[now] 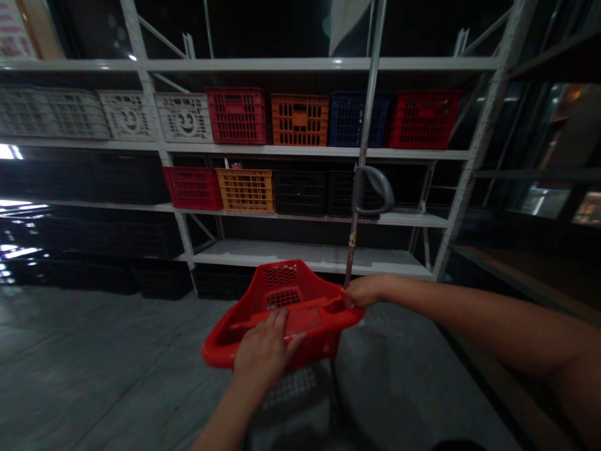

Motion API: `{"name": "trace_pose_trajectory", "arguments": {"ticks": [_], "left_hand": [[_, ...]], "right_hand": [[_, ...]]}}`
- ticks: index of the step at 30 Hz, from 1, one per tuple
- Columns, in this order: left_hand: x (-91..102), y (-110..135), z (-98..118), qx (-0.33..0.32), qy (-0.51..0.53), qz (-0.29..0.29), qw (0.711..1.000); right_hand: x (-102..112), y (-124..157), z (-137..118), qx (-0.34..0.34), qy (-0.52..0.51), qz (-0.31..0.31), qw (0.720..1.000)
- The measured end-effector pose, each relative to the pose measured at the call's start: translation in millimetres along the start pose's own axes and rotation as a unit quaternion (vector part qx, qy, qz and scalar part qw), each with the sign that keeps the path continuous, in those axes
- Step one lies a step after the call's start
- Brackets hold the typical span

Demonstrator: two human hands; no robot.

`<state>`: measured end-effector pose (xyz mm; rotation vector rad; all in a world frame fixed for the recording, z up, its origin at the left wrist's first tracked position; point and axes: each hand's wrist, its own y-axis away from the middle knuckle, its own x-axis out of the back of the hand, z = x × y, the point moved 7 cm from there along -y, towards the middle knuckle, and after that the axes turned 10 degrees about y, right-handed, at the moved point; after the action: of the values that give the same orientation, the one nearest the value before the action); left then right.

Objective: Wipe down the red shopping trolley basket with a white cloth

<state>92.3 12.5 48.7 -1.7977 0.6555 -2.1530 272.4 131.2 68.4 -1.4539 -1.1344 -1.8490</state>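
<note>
A person's left hand (263, 354) lies open, palm down, on a red plastic basket (286, 307) tilted above a grey floor (117, 351), right hand (369, 291) closed on its rim beside a metal pole (364, 125), facing white steel shelving (319, 64) of coloured crates (299, 120)

Nothing can be read: the printing on the poster (15, 28) and the small tag (352, 238) on the metal pole (365, 125) is too blurred.

Two hands (263, 352), one red basket (286, 313), probably over twelve crates (299, 120)
</note>
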Motion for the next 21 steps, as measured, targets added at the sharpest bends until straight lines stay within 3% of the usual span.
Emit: {"name": "trace_pose_trajectory", "arguments": {"ticks": [2,3,4,6,9,10,11,12,13,18,19,21], "left_hand": [[0.0,-2,-6,-0.004,0.012,-0.020,1.000],[0.1,-3,-9,-0.005,0.018,-0.029,0.999],[0.4,-4,-13,-0.007,0.024,-0.037,0.999],[1.3,-6,-20,-0.012,0.036,-0.047,0.998],[1.8,-10,-27,-0.022,0.058,-0.052,0.997],[1.5,-12,-29,-0.026,0.063,-0.054,0.996],[0.9,-13,-30,-0.027,0.065,-0.056,0.996],[0.1,-13,-31,-0.028,0.067,-0.059,0.996],[-0.6,-14,-32,-0.029,0.068,-0.062,0.995],[0.0,-14,-35,-0.032,0.073,-0.062,0.995],[0.6,-14,-36,-0.034,0.075,-0.063,0.995],[1.4,-13,-38,-0.037,0.080,-0.069,0.994]], "right_hand": [[2,16,7,-0.017,-0.132,0.051,0.990],[0,27,16,-0.042,-0.224,0.091,0.969],[-5,39,29,-0.079,-0.324,0.142,0.932],[-24,68,61,-0.175,-0.491,0.256,0.814],[-57,111,95,-0.284,-0.619,0.424,0.598],[-61,119,98,-0.295,-0.631,0.463,0.548],[-60,122,97,-0.293,-0.632,0.493,0.521],[-53,121,93,-0.281,-0.626,0.514,0.514],[-43,115,86,-0.260,-0.619,0.523,0.525],[11,50,36,-0.079,-0.612,0.433,0.658],[13,39,31,-0.061,-0.596,0.425,0.679],[10,27,34,-0.096,-0.525,0.451,0.715]]}}
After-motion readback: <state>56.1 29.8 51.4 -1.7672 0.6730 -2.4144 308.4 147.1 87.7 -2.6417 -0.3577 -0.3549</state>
